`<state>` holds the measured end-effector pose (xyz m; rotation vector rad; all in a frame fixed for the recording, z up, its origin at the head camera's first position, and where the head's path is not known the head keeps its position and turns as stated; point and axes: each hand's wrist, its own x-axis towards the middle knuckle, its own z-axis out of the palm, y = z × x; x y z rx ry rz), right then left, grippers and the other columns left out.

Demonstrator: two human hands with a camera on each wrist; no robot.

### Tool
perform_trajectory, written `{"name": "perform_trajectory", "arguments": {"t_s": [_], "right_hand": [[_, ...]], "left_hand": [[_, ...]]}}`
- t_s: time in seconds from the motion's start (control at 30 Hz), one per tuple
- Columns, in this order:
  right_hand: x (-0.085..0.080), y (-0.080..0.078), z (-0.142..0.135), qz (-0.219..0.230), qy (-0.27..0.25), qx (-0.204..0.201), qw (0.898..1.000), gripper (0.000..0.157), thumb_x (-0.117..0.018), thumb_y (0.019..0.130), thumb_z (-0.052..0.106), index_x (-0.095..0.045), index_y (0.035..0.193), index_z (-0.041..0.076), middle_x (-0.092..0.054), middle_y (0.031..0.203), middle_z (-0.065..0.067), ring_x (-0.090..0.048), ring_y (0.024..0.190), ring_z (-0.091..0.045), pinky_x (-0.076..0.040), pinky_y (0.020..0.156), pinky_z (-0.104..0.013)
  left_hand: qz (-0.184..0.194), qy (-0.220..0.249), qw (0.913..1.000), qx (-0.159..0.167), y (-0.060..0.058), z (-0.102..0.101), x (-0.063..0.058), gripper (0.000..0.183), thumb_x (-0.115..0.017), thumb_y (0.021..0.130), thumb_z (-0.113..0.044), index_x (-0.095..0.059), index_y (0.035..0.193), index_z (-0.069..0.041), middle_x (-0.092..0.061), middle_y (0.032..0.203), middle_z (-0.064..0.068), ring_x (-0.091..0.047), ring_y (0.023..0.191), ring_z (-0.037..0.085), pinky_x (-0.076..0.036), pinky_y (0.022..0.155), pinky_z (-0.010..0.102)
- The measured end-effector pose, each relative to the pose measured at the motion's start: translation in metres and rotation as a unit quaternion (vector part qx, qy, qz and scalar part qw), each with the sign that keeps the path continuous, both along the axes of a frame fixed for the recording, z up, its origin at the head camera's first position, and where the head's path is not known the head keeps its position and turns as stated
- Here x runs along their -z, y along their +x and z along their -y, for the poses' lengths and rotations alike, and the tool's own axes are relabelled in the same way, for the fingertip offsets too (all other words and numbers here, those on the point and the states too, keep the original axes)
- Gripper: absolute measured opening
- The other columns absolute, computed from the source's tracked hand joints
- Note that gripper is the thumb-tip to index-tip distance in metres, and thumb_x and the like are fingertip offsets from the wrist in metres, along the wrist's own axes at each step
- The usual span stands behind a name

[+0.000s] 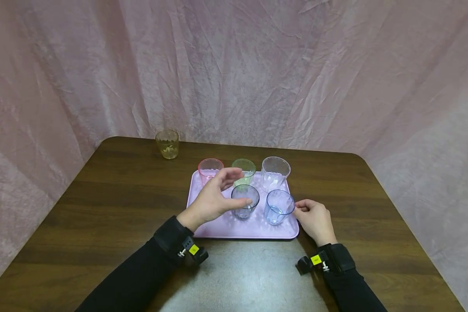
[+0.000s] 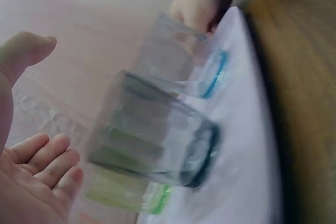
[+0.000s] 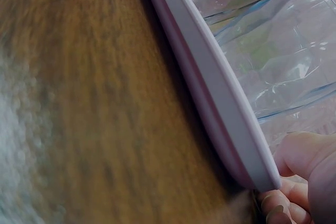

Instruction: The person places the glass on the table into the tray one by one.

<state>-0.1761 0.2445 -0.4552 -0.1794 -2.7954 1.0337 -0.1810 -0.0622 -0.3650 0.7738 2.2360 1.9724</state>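
My left hand [image 1: 211, 203] hovers over the lilac tray [image 1: 222, 229], thumb and fingers spread around the upper part of a grey glass [image 1: 242, 213]. In the left wrist view a gap shows between that hand and the glass. My right hand [image 1: 316, 222] pinches the tray's right edge, the thumb [image 3: 299, 153] over the rim and the fingers beneath it. Just inside that edge stands a blue glass [image 1: 277, 212]. Behind these two, a pink glass [image 1: 206, 173], a green glass [image 1: 249, 167] and a clear glass [image 1: 274, 175] stand upright on the tray.
A yellowish glass [image 1: 167, 145] stands at the far left of the brown wooden table [image 1: 113, 208], near its back edge. Pinkish curtain fabric [image 1: 234, 73] hangs behind the table and on both sides.
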Motion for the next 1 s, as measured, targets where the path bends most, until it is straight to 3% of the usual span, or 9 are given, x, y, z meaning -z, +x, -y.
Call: {"name": "perform_trajectory", "arguments": {"t_s": [0.23,0.53,1.0], "right_hand": [[-0.002,0.0,0.0,0.009,-0.003,0.001,1.0,0.016,-0.07,0.091,0.022,-0.074,0.095,0.007,-0.067,0.08,-0.005,-0.057,0.071,-0.021,-0.047,0.061,-0.031],[0.001,0.0,0.0,0.0,-0.002,0.002,1.0,0.015,-0.071,0.091,0.021,-0.074,0.094,0.007,-0.067,0.078,-0.004,-0.057,0.07,-0.02,-0.046,0.061,-0.031],[-0.002,0.002,0.0,-0.022,0.008,-0.006,1.0,0.015,-0.073,0.088,0.022,-0.075,0.091,0.007,-0.068,0.076,-0.003,-0.058,0.067,-0.018,-0.046,0.058,-0.031]], "left_hand": [[-0.03,0.025,0.9992,-0.012,-0.008,0.012,-0.018,0.069,-0.081,0.079,0.004,-0.042,0.136,0.009,-0.052,0.131,0.022,-0.045,0.124,0.031,-0.03,0.109,0.054],[-0.039,0.024,0.9984,-0.032,-0.014,0.024,-0.029,0.067,-0.08,0.079,0.006,-0.043,0.135,0.008,-0.053,0.13,0.023,-0.048,0.121,0.03,-0.033,0.107,0.054],[-0.016,0.01,0.998,-0.06,-0.019,0.039,-0.04,0.067,-0.079,0.081,0.002,-0.042,0.138,0.006,-0.052,0.133,0.02,-0.052,0.117,0.029,-0.038,0.103,0.053]]}}
